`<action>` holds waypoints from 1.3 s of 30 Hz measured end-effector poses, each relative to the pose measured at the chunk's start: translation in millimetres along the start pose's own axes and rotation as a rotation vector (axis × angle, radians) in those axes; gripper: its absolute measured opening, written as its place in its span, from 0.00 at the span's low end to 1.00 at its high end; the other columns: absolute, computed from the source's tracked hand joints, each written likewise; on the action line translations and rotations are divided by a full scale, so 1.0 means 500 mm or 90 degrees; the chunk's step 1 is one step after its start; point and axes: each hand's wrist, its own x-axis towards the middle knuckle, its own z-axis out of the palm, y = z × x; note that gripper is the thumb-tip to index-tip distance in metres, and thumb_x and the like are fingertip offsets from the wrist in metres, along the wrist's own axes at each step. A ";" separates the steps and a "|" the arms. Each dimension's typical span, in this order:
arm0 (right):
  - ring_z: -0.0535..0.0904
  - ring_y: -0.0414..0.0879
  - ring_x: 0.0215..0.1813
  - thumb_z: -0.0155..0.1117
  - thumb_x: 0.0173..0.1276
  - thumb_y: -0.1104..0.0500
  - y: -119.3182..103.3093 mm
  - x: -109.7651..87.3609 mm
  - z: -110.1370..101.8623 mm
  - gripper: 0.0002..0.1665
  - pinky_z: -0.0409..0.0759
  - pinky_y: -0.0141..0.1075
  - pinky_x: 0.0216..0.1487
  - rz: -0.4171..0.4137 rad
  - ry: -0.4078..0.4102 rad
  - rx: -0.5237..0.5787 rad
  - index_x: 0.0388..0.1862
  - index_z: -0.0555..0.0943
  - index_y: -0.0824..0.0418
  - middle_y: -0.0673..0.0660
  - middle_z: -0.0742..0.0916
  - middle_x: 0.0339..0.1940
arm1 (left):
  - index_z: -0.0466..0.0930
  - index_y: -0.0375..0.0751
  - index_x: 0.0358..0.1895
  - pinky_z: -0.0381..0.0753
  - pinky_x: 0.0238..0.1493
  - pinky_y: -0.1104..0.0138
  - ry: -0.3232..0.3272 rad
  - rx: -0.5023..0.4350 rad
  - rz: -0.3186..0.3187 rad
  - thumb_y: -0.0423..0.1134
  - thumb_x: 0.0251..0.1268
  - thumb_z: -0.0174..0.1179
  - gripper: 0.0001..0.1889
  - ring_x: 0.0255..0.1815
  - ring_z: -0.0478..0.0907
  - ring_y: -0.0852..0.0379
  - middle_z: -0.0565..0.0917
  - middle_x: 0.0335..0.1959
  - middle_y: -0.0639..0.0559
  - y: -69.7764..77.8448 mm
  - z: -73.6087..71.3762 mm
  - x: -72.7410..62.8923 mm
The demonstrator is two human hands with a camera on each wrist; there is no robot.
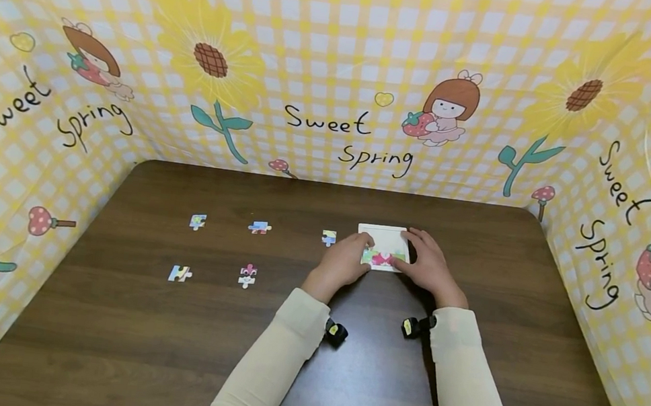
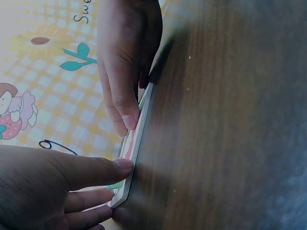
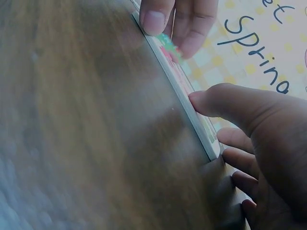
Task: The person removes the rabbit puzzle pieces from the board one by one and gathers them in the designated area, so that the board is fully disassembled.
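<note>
A small white puzzle tray [image 1: 381, 234] lies on the table, its near part filled by a strip of green and pink jigsaw pieces [image 1: 381, 259]. My left hand [image 1: 344, 259] holds the tray's left side, thumb at the near edge and fingers along the side. On the right side my right hand [image 1: 430, 265] grips the tray, its thumb [image 3: 206, 101] on the near edge by the pink pieces and its fingers along the outer side. Just left of my left hand lies a loose blue and yellow jigsaw piece [image 1: 328, 238].
More loose jigsaw pieces lie to the left: two in the far row [image 1: 198, 221], [image 1: 260, 227], and a blue-yellow piece [image 1: 179, 273] and a pink-white piece [image 1: 247, 277] nearer. A checked cloth [image 1: 344, 49] walls the brown table [image 1: 102, 331] at the back and both sides.
</note>
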 end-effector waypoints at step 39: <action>0.47 0.63 0.77 0.67 0.65 0.49 0.005 -0.003 0.002 0.42 0.48 0.61 0.71 -0.012 -0.007 0.009 0.73 0.64 0.63 0.65 0.62 0.75 | 0.80 0.42 0.56 0.74 0.56 0.59 0.030 0.020 0.085 0.38 0.63 0.66 0.18 0.52 0.76 0.48 0.80 0.50 0.47 -0.021 -0.010 0.000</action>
